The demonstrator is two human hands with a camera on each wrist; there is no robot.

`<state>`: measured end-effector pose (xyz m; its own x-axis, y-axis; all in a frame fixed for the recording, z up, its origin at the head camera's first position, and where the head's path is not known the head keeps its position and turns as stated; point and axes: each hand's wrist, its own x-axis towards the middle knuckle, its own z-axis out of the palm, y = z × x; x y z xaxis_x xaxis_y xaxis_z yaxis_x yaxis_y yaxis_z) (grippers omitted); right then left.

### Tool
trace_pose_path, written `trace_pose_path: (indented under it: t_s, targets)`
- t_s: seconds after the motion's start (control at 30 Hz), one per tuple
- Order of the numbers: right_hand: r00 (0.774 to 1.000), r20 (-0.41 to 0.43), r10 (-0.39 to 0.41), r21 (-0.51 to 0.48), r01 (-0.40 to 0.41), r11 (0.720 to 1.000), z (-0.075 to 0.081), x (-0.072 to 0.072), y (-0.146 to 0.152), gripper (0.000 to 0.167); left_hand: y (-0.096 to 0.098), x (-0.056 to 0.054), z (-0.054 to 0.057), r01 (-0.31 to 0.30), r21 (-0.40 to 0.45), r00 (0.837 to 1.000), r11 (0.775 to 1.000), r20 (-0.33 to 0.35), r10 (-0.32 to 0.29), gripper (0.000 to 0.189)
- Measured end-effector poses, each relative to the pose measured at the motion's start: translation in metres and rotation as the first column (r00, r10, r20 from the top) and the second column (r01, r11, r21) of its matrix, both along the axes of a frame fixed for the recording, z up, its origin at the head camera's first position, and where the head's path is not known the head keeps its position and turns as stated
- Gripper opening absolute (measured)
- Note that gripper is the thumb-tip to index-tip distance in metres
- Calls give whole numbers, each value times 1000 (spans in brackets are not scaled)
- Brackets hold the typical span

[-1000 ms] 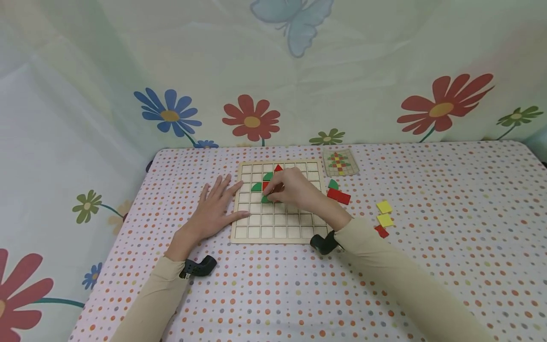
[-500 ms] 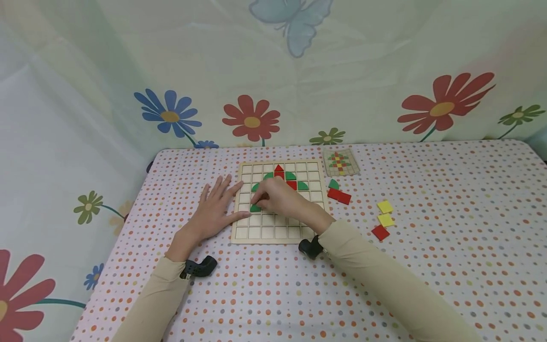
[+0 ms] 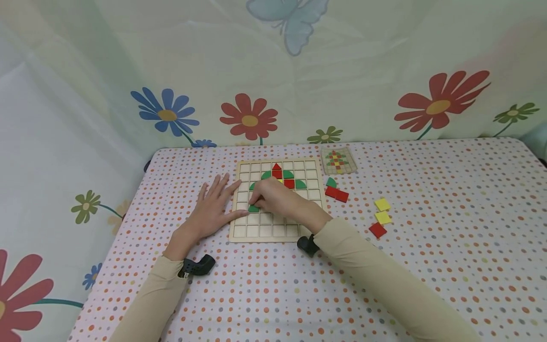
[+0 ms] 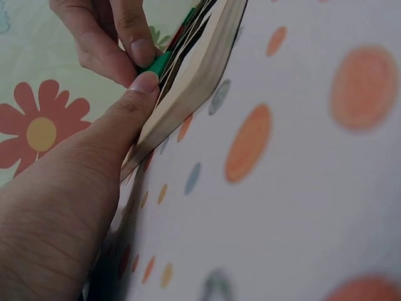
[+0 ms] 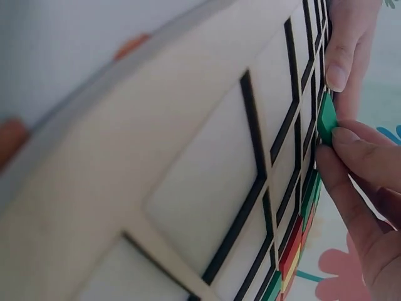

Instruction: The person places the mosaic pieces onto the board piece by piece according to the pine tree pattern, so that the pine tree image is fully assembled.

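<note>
A pale, creased backdrop [image 3: 363,57] fills the top and left of the frame, printed with blue, red and green flowers and, at top centre, a blue butterfly [image 3: 297,35]. Below it spreads the worktop [image 3: 265,289], white with multicoloured dots, its far corners rounded. A wooden grid board [image 3: 266,231] lies flat at the frame's centre, with red and green pieces in its upper cells. The left hand [image 3: 211,211] spreads wide at the board's left edge; the right hand [image 3: 273,197] pinches a green piece [image 3: 254,209] at a cell left of centre. Beyond the board's upper-right corner lies a pattern card [image 3: 339,160]; loose tiles [image 3: 382,204] sit right of centre.
</note>
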<state>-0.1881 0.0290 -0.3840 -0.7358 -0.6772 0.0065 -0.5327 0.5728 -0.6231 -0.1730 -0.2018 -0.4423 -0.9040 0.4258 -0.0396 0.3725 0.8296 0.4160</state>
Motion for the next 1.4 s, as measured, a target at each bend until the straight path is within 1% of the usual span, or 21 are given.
trace_pose_path:
  t_s: [0.2, 0.33, 0.47, 0.6, 0.73, 0.83, 0.9, 0.97, 1.1, 1.23, 1.4]
  targets:
    - [997, -71, 25, 65, -20, 998, -1, -1, -5, 12, 1, -1, 2, -5, 3, 1000, 1000, 2, 5, 89]
    - [996, -82, 19, 55, -14, 998, -1, 0, -4, 11, 1, -2, 2, -10, 3, 1000, 1000, 5, 10, 89]
    - [995, -91, 38, 48, -34, 998, -2, 4, -1, 12, 0, -1, 3, -12, 3, 1000, 1000, 1, 12, 89]
    - [998, -48, 48, 29, -47, 999, -1, 11, 7, 18, 1, -1, 3, -14, -2, 1000, 1000, -4, 14, 90]
    - [999, 20, 46, 19, -46, 999, 5, 24, 21, 25, 0, -1, 1, -22, -11, 1000, 1000, -4, 22, 90]
    - [998, 48, 52, 38, -54, 998, 13, 40, 40, 26, 0, 0, 0, -27, -11, 1000, 1000, -2, 27, 90]
    - [997, 61, 46, 47, -49, 998, 18, 52, 57, 26, 0, 1, -1, -27, -6, 1000, 1000, 1, 27, 90]
    - [998, 53, 42, 73, -45, 996, 24, 65, 77, 24, 0, 1, -2, -24, -1, 1000, 1000, 0, 24, 90]
    - [999, 46, 0, 142, -6, 990, 32, 85, 120, 22, 1, 1, -3, -22, 4, 1000, 1000, -2, 22, 91]
    - [999, -7, -37, 210, 37, 977, 32, 98, 162, 26, 1, 1, -3, -19, 0, 1000, 1000, 0, 19, 91]
    - [990, -108, -89, 275, 116, 954, 22, 107, 203, 32, 2, 2, -3, -16, 10, 1000, 1000, -8, 16, 92]
